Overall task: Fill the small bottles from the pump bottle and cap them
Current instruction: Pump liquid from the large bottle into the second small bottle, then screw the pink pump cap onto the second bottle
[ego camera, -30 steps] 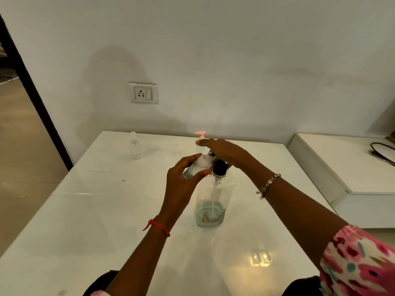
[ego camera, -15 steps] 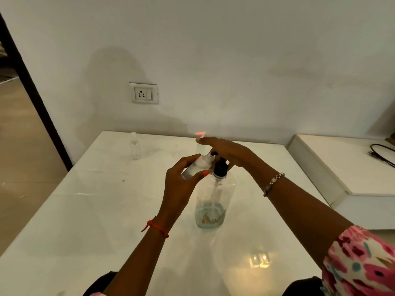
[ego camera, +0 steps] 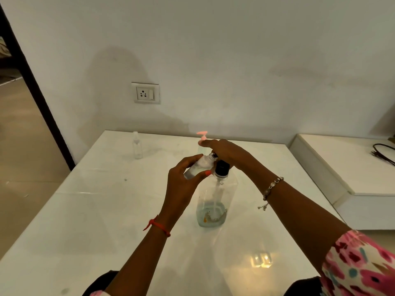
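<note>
A clear pump bottle with a black collar stands mid-table, a little liquid at its bottom. My right hand lies flat on top of its pump head, fingers straight. My left hand grips a small clear bottle, tilted with its open neck up against the pump's spout. Another small clear bottle stands upright at the far left of the table. Behind my right hand a bottle with a pink pump top shows partly.
The white glossy table ends at the wall behind, which carries a socket. A lower white ledge with a black cable sits to the right. A dark doorway frame stands at the left.
My right hand and the pump head have risen slightly since a second ago. The small bottle stays at the spout in my left hand.
</note>
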